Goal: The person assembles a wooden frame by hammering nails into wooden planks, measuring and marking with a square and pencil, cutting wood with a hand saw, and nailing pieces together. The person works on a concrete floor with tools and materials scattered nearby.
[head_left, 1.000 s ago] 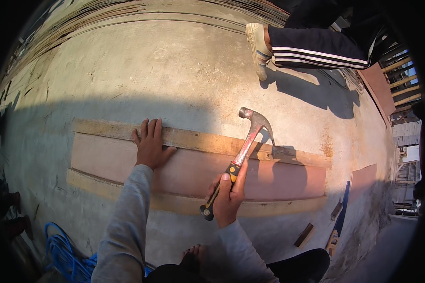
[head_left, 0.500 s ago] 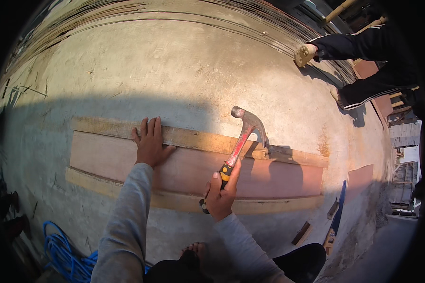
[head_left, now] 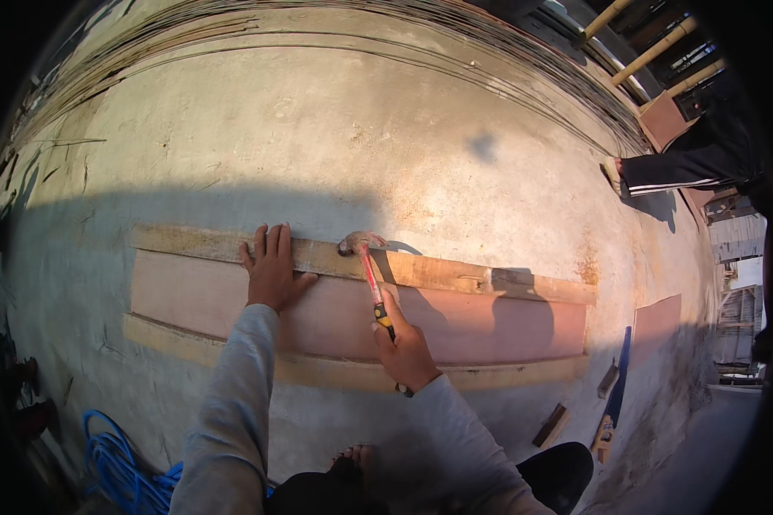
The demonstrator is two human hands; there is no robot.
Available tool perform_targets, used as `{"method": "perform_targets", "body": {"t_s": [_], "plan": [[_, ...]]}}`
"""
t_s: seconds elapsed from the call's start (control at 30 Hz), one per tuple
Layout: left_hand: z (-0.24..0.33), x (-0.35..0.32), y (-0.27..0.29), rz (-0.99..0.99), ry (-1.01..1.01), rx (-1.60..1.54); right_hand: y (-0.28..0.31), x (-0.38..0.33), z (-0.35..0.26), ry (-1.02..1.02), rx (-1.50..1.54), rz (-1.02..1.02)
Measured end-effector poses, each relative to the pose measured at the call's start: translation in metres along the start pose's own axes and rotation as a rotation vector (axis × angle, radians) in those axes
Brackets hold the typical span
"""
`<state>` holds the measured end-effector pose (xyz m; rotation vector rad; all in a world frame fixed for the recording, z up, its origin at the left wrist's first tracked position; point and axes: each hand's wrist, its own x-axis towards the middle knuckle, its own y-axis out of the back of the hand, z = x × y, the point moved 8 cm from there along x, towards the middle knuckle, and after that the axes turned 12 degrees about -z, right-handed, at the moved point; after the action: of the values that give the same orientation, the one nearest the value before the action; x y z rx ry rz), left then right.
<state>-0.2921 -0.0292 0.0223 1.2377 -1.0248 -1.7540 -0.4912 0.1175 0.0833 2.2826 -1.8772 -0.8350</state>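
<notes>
A long reddish plywood panel [head_left: 489,330] lies on the concrete floor, with a wooden strip along its far edge [head_left: 438,273] and another along its near edge [head_left: 489,375]. My left hand [head_left: 272,270] presses down on the far strip and the panel, fingers spread and thumb pointing right. In my right hand [head_left: 405,350] is a claw hammer [head_left: 372,279] with a red shaft and a black and yellow grip. The hammer's head is at the far strip, right of my left hand; whether it touches the wood I cannot tell.
To the right lie a blue-bladed handsaw [head_left: 620,378], a short wood block [head_left: 550,426] and another plywood piece [head_left: 659,324]. A coiled blue hose [head_left: 116,463] rests at the lower left. Long metal rods [head_left: 335,36] line the far side. A person's leg [head_left: 674,172] shows at the right.
My right hand has swung the hammer left and down, bringing its head to the far strip. My left hand stays on the wood. The other person has moved further right.
</notes>
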Motion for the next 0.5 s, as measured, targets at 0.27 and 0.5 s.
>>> {"method": "perform_targets", "body": {"t_s": [0.27,0.5], "plan": [[-0.003,0.001,-0.002,0.041,0.020,0.023,0.024,-0.015,-0.029,0.388,-0.226,0.293],[0.001,0.001,-0.002,-0.009,0.022,-0.005,0.022,-0.041,-0.005,0.242,-0.126,0.042]]}}
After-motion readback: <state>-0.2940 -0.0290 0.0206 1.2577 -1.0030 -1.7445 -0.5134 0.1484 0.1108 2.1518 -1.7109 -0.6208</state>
